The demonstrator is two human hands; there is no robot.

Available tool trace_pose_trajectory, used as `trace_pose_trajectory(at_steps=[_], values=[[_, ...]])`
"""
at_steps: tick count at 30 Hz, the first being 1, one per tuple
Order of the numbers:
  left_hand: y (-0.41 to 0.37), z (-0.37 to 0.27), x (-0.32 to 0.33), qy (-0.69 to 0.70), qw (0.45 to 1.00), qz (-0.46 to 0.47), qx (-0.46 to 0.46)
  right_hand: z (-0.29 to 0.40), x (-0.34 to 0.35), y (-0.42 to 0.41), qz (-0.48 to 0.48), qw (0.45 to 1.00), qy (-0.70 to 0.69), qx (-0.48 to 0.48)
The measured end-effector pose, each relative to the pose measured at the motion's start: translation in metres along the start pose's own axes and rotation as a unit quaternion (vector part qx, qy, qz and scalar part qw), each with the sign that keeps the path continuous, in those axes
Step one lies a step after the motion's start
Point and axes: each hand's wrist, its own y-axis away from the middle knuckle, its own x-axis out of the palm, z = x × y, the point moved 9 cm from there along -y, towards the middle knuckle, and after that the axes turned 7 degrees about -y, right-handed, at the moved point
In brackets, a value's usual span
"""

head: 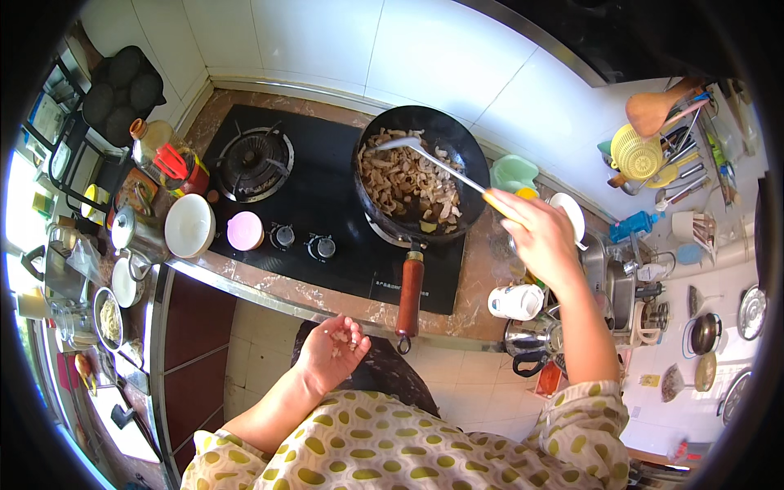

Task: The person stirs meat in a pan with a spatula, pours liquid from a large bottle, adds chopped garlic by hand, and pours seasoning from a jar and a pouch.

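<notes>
My right hand (536, 236) grips the yellow handle of a spatula (453, 171), whose pale head rests among sliced meat (404, 184) in a black wok (471, 153). The wok sits on the right burner of a black gas hob (324, 202), its wooden handle (411, 294) pointing towards me. Palm up and fingers curled, my left hand (331, 358) cups small pale chopped pieces (340, 343), possibly garlic, in front of the counter edge and left of the wok handle.
Left of the hob stand a white bowl (190, 226), a pink-lidded container (245, 231), a metal pot (138, 233) and a red-capped bottle (174, 162). To the right are a white jar (516, 302), a metal kettle (533, 337) and a green container (513, 173). Utensils hang on the right wall.
</notes>
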Motion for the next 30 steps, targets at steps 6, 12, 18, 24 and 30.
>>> trace_pose_trajectory(at_steps=[6, 12, 18, 24, 30], values=[[0.003, 0.002, -0.005, 0.008, 1.000, -0.008, 0.009, -0.011, 0.031, -0.007, 0.079, 0.993, 0.041, -0.083], [0.001, -0.002, -0.012, -0.006, 0.999, -0.027, 0.027, -0.032, -0.016, 0.040, 0.060, 0.983, 0.148, -0.096], [-0.002, -0.003, -0.006, -0.008, 0.999, -0.011, 0.034, -0.024, -0.095, 0.052, 0.053, 0.981, 0.183, -0.042], [-0.002, -0.001, -0.004, 0.019, 0.999, -0.038, 0.022, -0.023, -0.052, 0.024, 0.047, 0.979, 0.173, -0.097], [0.001, -0.003, -0.009, 0.019, 0.998, -0.047, 0.028, -0.036, -0.044, 0.023, 0.021, 0.996, 0.087, -0.005]])
